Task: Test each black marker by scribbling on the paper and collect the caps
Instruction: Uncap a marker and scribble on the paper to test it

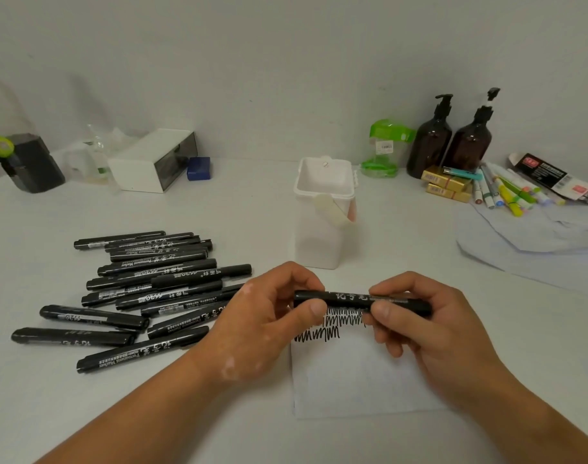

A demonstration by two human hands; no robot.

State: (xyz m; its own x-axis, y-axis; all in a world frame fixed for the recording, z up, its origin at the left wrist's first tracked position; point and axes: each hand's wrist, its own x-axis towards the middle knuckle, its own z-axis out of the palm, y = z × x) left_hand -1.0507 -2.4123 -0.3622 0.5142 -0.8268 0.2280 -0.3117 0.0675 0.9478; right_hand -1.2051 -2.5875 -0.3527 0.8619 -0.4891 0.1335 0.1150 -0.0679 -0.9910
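Observation:
I hold one black marker [347, 298] level above the white paper [359, 380], which bears three rows of black scribble [332, 324]. My left hand [269, 326] pinches the marker's left end, where the cap sits. My right hand [433, 326] grips the barrel on the right. A pile of several black markers [152, 289] lies on the table to the left. A white square container [324, 209], open at the top, stands just behind my hands.
At the back right stand two brown pump bottles [449, 139], a green-capped clear bottle [384, 149], yellow boxes [448, 184] and coloured pens [506, 192] on crumpled paper [533, 242]. At the back left are a white box [152, 159], a blue block [198, 168] and a dark container [31, 162].

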